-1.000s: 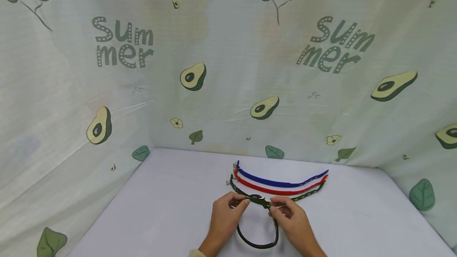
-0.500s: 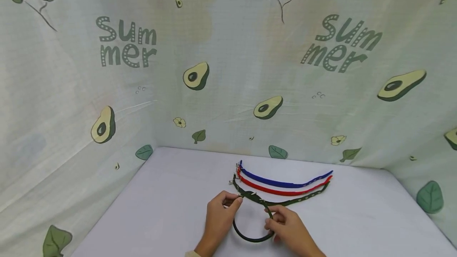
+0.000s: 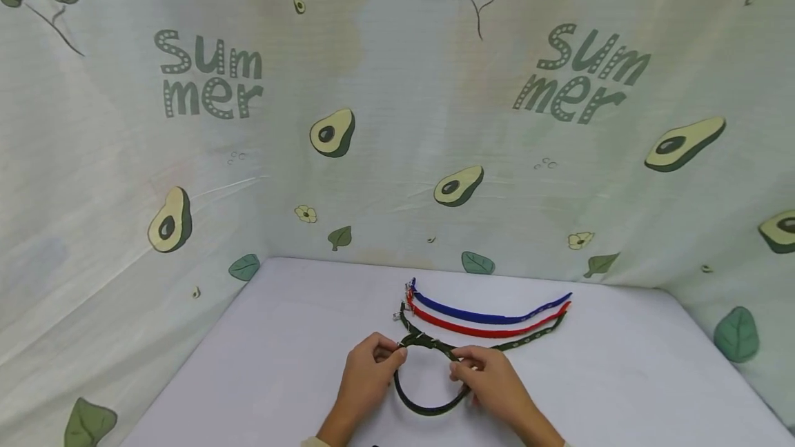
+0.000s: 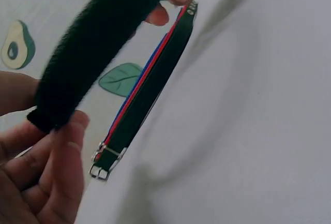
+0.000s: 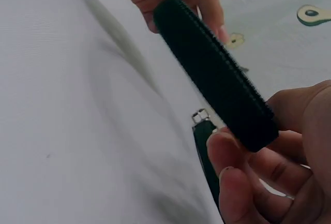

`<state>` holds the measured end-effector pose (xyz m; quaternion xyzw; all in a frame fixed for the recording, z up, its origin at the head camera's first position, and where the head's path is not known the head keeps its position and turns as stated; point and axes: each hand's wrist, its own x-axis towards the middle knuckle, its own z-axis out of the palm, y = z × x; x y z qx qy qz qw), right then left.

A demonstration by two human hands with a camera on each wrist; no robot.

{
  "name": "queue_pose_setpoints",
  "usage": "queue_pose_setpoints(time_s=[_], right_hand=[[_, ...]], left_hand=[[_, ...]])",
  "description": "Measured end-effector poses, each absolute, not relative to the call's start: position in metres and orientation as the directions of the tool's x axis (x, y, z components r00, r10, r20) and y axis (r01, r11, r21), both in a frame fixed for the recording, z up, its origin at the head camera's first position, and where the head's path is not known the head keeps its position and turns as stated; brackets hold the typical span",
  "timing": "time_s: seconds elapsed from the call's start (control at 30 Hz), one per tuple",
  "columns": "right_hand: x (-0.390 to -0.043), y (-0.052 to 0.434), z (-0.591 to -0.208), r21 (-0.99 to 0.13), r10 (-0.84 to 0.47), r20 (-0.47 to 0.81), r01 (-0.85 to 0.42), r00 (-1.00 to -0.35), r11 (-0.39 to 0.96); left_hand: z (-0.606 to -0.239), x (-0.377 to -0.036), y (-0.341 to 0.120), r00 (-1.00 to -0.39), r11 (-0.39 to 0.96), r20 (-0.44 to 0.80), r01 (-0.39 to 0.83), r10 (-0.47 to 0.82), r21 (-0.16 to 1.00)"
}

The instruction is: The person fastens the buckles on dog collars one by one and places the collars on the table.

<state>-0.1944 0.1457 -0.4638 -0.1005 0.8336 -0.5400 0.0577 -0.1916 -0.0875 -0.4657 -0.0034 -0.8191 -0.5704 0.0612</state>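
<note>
On the table (image 3: pixel 279 364), both hands pinch a looped green collar (image 3: pixel 428 409)

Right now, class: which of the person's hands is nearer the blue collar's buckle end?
Left. The left hand sits just below the blue collar buckle; the right hand lies farther right.

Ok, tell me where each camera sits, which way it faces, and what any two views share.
Head: worn on the head, faces forward and down at the white table; shows both hands, left hand and right hand, holding the looped dark green collar.
Left wrist: on the left wrist, faces along the collar toward the flat collars; left fingers show.
Right wrist: on the right wrist, faces the left hand; right fingers show.
Shared: both wrist views show the held collar and the opposite hand.
</note>
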Motion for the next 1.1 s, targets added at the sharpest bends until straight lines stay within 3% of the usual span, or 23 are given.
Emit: queue_pose_setpoints(time_s=[0.17,0.5,0.77,1.1], right_hand=[[-0.203,0.139,-0.463,-0.899,-0.253,-0.027,-0.087,-0.967,0.430],[-0.215,0.116,-0.468,-0.890,-0.251,-0.014,-0.102,-0.968,0.445],[-0.206,0.101,-0.476,-0.894,-0.196,0.024,-0.109,-0.980,0.434],[-0.199,0.097,-0.478,-0.903,-0.236,0.061,-0.154,-0.970,0.402]], left_hand=[[-0.468,-0.193,-0.100,-0.996,0.380,0.079,0.062,-0.030,0.923],[-0.473,-0.195,-0.121,-0.988,0.528,0.118,0.049,-0.098,0.848],[-0.472,-0.198,-0.128,-0.988,0.620,0.117,0.027,-0.105,0.784],[-0.473,-0.201,-0.130,-0.983,0.694,0.141,0.023,-0.114,0.720]])
